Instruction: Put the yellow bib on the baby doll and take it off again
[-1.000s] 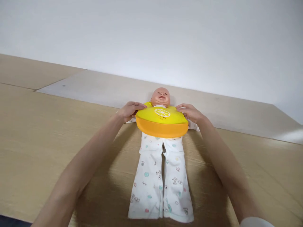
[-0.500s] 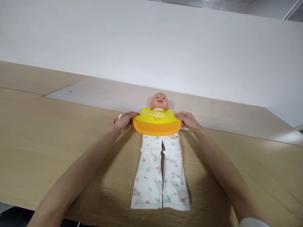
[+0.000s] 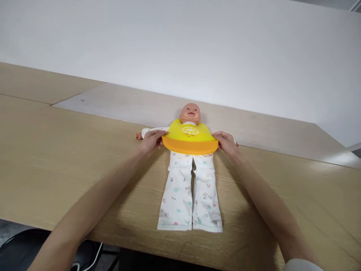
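A baby doll (image 3: 190, 113) lies on its back, head toward the wall, wearing white patterned pants (image 3: 183, 192) and a long-sleeved white top. Over its chest lies a yellow bib (image 3: 188, 131) with a white citrus print and an orange catch pocket along the bottom. My left hand (image 3: 153, 138) pinches the bib's left edge near the pocket corner. On the opposite edge, my right hand (image 3: 225, 142) grips the bib between thumb and fingers. One small doll hand (image 3: 138, 136) shows beyond my left hand; most of the other is hidden behind my right.
The doll rests on a wooden table (image 3: 70, 162) with a paler grey panel (image 3: 135, 103) behind it. A white wall (image 3: 180, 49) rises at the back. Below the table's front edge at left is a black chair (image 3: 25, 250).
The bib's pocket has dropped flatter against the doll, and both hands moved with it. More of the doll's sleeve shows at left. The view has tilted down, revealing more of the chair.
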Demonstrator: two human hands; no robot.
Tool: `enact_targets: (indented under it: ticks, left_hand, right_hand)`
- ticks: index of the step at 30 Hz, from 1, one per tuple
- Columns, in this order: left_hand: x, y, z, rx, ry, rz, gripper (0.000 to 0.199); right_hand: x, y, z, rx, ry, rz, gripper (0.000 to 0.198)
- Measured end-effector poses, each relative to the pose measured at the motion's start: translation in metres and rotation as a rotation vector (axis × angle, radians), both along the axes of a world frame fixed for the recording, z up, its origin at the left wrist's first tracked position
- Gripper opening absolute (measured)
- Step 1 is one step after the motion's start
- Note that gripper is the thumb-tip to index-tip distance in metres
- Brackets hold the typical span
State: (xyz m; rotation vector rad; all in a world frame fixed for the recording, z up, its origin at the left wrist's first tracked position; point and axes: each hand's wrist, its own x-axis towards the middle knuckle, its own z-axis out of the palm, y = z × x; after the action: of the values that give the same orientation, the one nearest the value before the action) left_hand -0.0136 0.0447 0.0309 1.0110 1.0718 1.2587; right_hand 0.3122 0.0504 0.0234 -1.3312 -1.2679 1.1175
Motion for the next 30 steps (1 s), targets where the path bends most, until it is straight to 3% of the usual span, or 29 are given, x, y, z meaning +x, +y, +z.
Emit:
enact_targets:
  ticks: [4, 8, 12, 15, 22, 30]
  left_hand:
    - [-0.003, 0.001, 0.000, 0.006, -0.033, 0.025, 0.017]
    - [-0.004, -0.003, -0.002, 0.009, -0.059, -0.012, 0.027]
    - [-0.006, -0.005, -0.003, -0.060, -0.064, 0.023, 0.026]
    - [-0.006, -0.006, -0.008, -0.097, -0.057, -0.018, 0.027]
    - [0.003, -0.015, -0.025, 0.005, 0.285, -0.185, 0.031]
    - [0.004, -0.015, -0.026, 0.067, 0.444, -0.213, 0.033]
  right_hand:
    - [-0.006, -0.003, 0.003, 0.012, -0.010, -0.034, 0.035]
    - [-0.006, -0.005, 0.005, 0.023, -0.041, -0.089, 0.034]
    - [-0.004, -0.010, 0.001, 0.166, -0.174, -0.220, 0.032]
    - [-0.006, -0.013, -0.007, 0.281, -0.238, -0.219, 0.042]
    - [-0.015, -0.019, -0.031, 0.395, -0.350, -0.239, 0.042]
    - [-0.012, -0.012, -0.037, 0.303, -0.336, -0.263, 0.032]
